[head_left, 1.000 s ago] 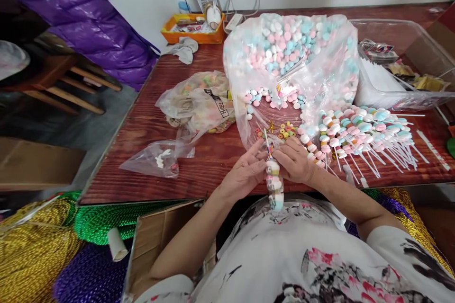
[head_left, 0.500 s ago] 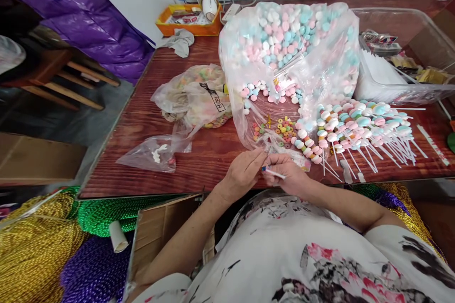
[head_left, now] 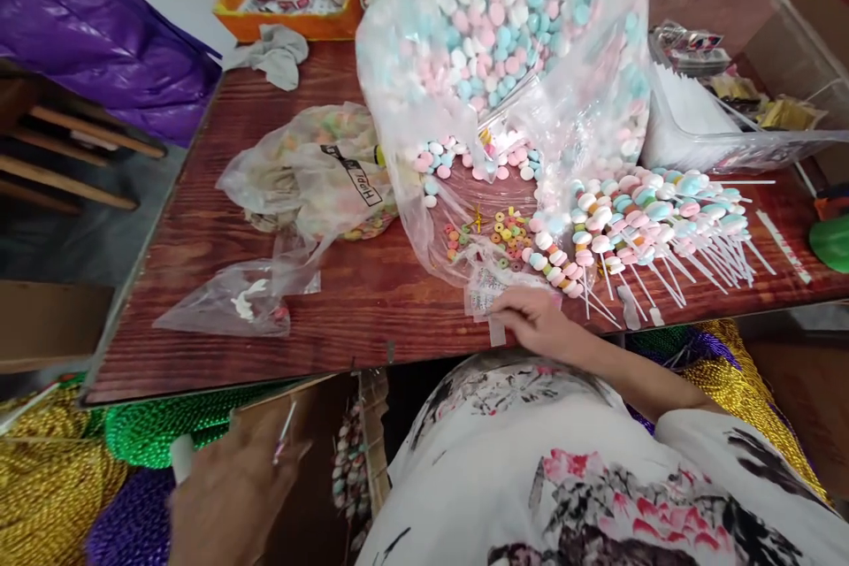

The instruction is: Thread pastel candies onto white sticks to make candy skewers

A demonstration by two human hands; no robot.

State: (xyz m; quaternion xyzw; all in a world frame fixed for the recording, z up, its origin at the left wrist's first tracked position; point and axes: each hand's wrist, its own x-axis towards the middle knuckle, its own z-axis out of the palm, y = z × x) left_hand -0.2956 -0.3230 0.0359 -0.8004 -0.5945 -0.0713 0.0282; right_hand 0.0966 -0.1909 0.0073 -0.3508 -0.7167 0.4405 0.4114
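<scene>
My left hand (head_left: 232, 486), smeared by motion, is below the table's front edge, over an open cardboard box (head_left: 311, 478). A thin white stick (head_left: 286, 424) shows at its fingers. On the table's front edge my right hand (head_left: 540, 323) has its fingers pinched together at a small printed clear label (head_left: 487, 290); whether they grip it is hidden. Just beyond lie loose coloured candy rings (head_left: 510, 234) on clear plastic. To the right is a pile of candy skewers (head_left: 653, 212) on white sticks. More strung candies (head_left: 349, 460) show inside the box.
A big clear bag of pastel candies (head_left: 497, 35) fills the table's middle. Left of it are a knotted candy bag (head_left: 318, 168) and a small plastic bag (head_left: 218, 305). A clear bin (head_left: 743, 150) stands right, an orange tray (head_left: 285, 22) at the back. Shiny bead strands (head_left: 46, 486) hang below.
My left hand has left the right one and moved down and left, off the table, with the white stick. My right hand has turned to the printed label. The view has shifted.
</scene>
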